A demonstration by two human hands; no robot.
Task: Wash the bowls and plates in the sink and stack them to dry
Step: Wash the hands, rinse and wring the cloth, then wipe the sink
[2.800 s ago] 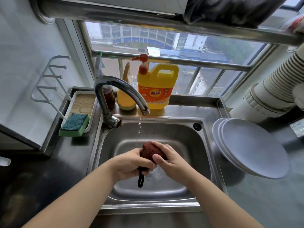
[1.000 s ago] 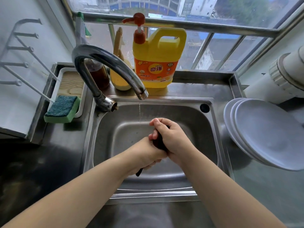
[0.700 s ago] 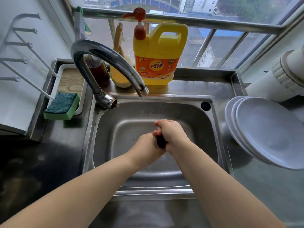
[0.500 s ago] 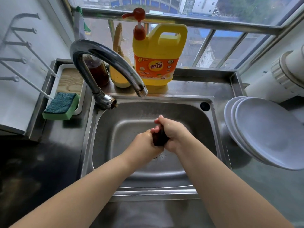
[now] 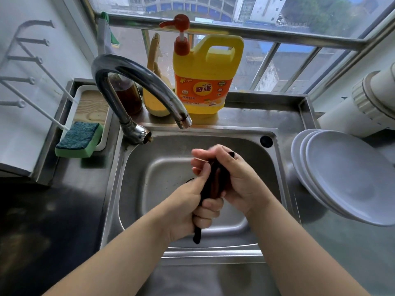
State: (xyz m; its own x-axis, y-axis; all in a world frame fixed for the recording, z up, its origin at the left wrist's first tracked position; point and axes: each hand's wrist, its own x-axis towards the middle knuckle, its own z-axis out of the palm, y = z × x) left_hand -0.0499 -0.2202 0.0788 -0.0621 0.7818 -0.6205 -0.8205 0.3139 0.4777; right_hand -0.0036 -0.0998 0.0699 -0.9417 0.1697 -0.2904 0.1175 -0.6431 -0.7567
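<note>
Left hand (image 5: 188, 212): fingers curled, gripping. Right hand (image 5: 241, 180): fingers wrapped, pressed against left. Both forearms extended forward, converging.

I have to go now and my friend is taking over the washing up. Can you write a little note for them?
Left hand and right hand: both grip a dark, wet scrubbing cloth, squeezing it over the sink.
Plates: white stack, leaning on the counter right of the sink.
Tap: no water visible.
Green sponge sits in the tray on the left; yellow dish soap jug behind the sink.
Done: plates look washed and stacked; sink holds no dishes.
Left: put the cloth away. No bowls in view.
</note>
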